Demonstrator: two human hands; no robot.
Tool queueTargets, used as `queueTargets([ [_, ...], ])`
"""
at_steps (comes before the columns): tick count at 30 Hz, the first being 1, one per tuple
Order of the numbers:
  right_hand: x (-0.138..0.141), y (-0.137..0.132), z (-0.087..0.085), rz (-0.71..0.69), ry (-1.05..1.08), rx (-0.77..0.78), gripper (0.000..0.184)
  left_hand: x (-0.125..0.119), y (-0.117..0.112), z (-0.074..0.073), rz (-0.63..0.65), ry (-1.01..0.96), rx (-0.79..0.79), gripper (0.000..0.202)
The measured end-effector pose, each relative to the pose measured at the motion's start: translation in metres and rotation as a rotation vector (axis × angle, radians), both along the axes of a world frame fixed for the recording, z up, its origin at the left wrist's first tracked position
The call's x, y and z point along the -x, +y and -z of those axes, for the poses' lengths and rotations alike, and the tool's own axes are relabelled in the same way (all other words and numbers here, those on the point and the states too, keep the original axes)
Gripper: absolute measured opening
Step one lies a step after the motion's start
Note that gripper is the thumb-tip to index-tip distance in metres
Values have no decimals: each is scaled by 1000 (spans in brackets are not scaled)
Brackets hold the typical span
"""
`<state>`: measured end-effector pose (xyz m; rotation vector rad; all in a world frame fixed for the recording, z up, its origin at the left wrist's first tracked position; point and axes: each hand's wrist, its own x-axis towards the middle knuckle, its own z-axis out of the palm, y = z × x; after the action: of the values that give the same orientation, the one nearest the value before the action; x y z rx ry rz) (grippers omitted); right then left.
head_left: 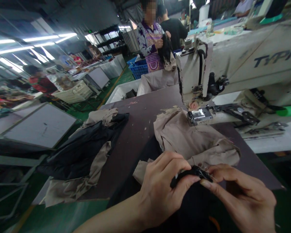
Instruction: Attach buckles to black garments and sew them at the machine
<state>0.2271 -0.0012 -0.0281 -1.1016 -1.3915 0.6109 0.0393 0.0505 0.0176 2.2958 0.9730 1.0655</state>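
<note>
Head camera feed on my screen, I find both of the person's hands low in the picture, working on one piece of dark cloth (pixel 192 173). The left hand (pixel 162 191) has it pinched, thumb below and bent fingers above, so a bunched black edge arches out between them. The right hand (pixel 244 195) grips the other end of that edge between thumb and forefinger, the two thumb tips close together; I cannot make out its remaining fingers well. Loose threads (pixel 206 169) stick up along the edge near the right fingertips. I place the dark cloth in front of the near edge of the brown table (pixel 138 121), held up off the surface where the fingers have it. Just beyond the hands I see beige fabric (pixel 181 132), crumpled on the tabletop and reaching beneath the arm of the sewing machine (pixel 235 58); whether it is joined to the dark cloth I cannot tell. To the left, well apart from the hands, a dark garment (pixel 87 147) with beige pieces lies spread on the table, partly over its edge. Past the table's far side I have a white bin (pixel 118 93), a blue basket (pixel 138 70) behind it, and a co-worker (pixel 147 38) standing there, holding up black and beige cloth (pixel 166 50) in both hands.
</note>
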Motion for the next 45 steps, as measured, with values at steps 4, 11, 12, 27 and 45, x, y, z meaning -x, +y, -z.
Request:
queueTargets([
  [4,-3,-2,5,-35,-38,-13,22,3,3,-7,77,52,171,10],
  [11,1,-1,3,-51,-81,-87,22,6,3,8,193,-82,93,14],
  [12,1,-1,3,-53,-75,-97,22,5,1,13,185,-113,50,16],
  [27,-3,4,-5,-131,7,273,16,0,-2,23,80,-225,156,11],
  [45,-4,7,-5,-209,-5,154,19,8,7,22,244,-237,389,4],
])
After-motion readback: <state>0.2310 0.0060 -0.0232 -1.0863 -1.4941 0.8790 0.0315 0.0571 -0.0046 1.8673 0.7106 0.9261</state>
